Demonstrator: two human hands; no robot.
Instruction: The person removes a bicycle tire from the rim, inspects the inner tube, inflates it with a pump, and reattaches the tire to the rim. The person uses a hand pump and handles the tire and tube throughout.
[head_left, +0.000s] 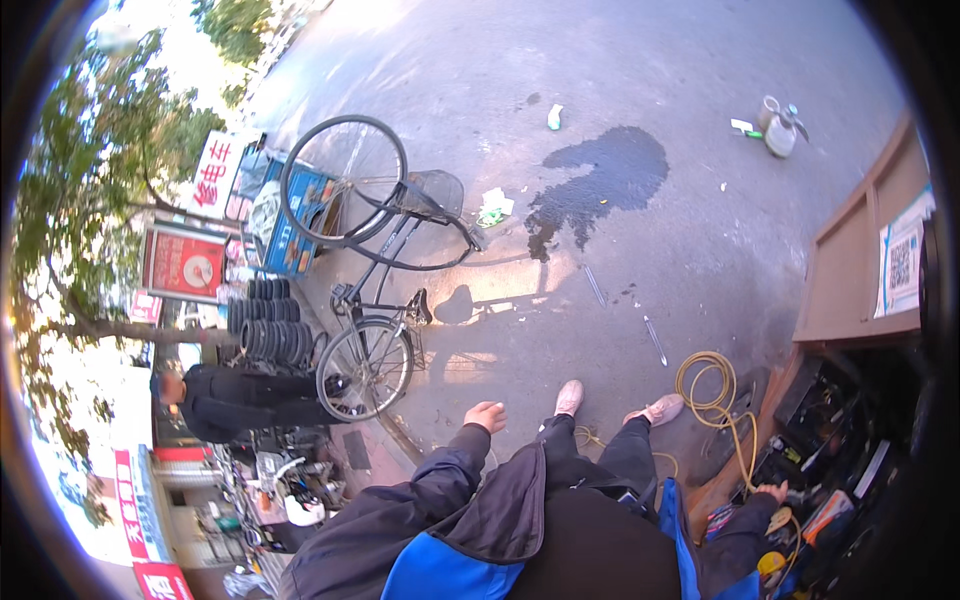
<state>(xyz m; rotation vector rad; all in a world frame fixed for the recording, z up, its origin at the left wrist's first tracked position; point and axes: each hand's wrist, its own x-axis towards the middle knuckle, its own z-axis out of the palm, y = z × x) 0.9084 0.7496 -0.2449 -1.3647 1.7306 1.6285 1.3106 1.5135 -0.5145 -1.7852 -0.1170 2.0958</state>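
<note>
My left hand (487, 416) hangs in front of my body, its fingers curled in; I see nothing in it. My right hand (775, 492) reaches into an open, dark-lined brown box or cabinet (870, 235) at my right. Its fingers are small and partly lost among the clutter, so what they grip, if anything, does not show. Close by that hand runs a yellow hose (712, 405), coiled on the ground and leading into the box. Ahead to the left, a black bicycle (385, 250) stands upside down on its saddle and handlebars, with a wire basket (436, 190).
A person in dark clothes (235, 400) stands beyond the bicycle. Stacked tyres (272, 330) and a blue cart (295, 225) are behind it. A wet patch (610, 175), two thin rods (655, 341) and crumpled wrappers (494, 207) lie on the pavement. Pale metal containers (780, 133) stand far right.
</note>
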